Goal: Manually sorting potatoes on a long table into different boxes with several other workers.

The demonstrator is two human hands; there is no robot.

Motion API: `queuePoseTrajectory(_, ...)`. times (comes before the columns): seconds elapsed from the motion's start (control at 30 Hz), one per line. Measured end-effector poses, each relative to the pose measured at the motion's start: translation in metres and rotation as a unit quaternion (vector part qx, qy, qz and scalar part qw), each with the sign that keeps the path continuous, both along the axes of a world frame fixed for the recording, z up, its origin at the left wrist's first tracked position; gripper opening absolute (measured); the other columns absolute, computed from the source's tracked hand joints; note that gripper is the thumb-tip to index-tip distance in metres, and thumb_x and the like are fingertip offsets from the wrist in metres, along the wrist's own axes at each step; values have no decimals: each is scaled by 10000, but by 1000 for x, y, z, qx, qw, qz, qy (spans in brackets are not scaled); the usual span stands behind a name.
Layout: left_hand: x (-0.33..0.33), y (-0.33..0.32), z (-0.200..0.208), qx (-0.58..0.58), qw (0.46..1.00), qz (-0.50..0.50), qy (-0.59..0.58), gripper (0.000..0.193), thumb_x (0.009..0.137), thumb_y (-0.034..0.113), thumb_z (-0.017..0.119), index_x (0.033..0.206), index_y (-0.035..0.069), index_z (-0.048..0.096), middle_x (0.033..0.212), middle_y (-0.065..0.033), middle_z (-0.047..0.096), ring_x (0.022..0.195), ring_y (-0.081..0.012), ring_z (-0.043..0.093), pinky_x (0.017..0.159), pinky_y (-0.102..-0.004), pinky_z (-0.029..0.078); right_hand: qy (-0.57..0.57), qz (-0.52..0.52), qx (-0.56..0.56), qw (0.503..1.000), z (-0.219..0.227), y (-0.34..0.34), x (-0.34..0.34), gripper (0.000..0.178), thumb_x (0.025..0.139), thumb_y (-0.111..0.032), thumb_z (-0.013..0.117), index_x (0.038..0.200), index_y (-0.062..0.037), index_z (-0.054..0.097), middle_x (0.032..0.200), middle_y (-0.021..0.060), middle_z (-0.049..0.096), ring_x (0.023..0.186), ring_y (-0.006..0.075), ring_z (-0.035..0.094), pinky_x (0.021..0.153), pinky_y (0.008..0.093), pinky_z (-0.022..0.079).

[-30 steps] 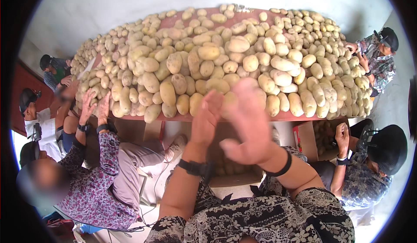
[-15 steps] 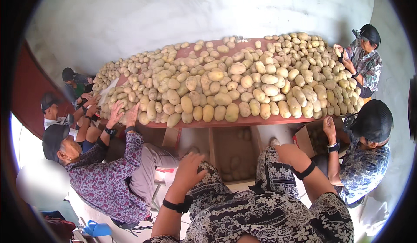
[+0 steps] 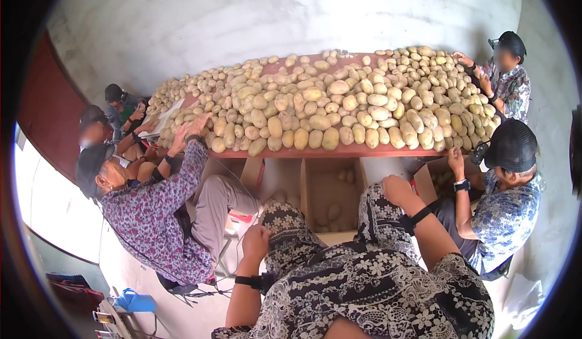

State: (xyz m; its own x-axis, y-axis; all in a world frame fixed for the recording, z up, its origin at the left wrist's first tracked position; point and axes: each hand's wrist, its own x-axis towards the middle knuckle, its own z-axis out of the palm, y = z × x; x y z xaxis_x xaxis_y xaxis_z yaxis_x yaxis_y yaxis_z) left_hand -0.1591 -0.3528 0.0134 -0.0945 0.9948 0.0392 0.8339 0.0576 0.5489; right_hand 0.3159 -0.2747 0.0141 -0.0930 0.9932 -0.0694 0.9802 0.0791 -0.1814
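Note:
My left hand (image 3: 257, 242) is drawn up beside my left knee, its fingers curled closed, with nothing seen in them. Over my right knee lies my right hand (image 3: 397, 191); its fingers are hidden behind the back of the hand. Both wrists wear black bands, and neither hand touches the potatoes. A broad heap of potatoes (image 3: 321, 122) covers much of the red table (image 3: 370, 152) before me. Below the table's near edge, between my knees, stands an open box (image 3: 305, 184) with some potatoes at its bottom.
On my left a co-worker in a purple patterned shirt (image 3: 151, 208) reaches to the potatoes; two people sit farther along. At right are a co-worker in blue and white (image 3: 506, 218) and another person (image 3: 512, 87) farther back. A blue jug (image 3: 137, 301) stands lower left.
My left hand has gone from spread fingers over the knee to a curled hand beside it. The view has shifted slightly. The purple-shirted co-worker's hands have moved closer together.

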Motion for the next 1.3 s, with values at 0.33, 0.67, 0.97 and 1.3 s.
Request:
queuePoseTrajectory(0.33, -16, -10, -4, -79, 994, -19, -76, 209, 841, 234, 775, 850, 35, 714, 818, -140, 711, 791, -314, 681, 735, -418, 523, 11, 11, -119, 993, 20, -30, 7, 318, 781, -301, 824, 892, -11, 755, 868, 194, 732, 789, 355, 697, 740, 459, 543)
queuePoseTrajectory(0.67, -25, -54, 15, -263, 864, -227, -363, 62, 982, 128, 653, 954, 81, 624, 838, 44, 585, 781, -81, 565, 740, -266, 483, 282, 126, -348, 885, 69, -50, 37, 192, 872, -199, 764, 824, -35, 676, 703, -3, 631, 656, 116, 594, 618, 300, 482)
queuePoseTrajectory(0.97, -71, -124, -40, -254, 960, -105, -50, 274, 935, 328, 705, 1004, 63, 703, 954, -152, 736, 931, -292, 691, 845, -413, 524, 212, 210, -207, 932, 54, -6, -16, 237, 896, -264, 716, 961, -37, 728, 888, 118, 744, 831, 280, 702, 754, 390, 543)
queuePoseTrajectory(1.3, -124, -166, -70, -307, 950, -6, 60, 280, 938, 328, 687, 1038, 67, 705, 1006, -172, 721, 945, -294, 667, 869, -407, 498, 204, 338, -265, 880, 26, 64, -93, 352, 946, -326, 685, 1142, -35, 695, 1029, 140, 738, 944, 285, 694, 825, 396, 535)
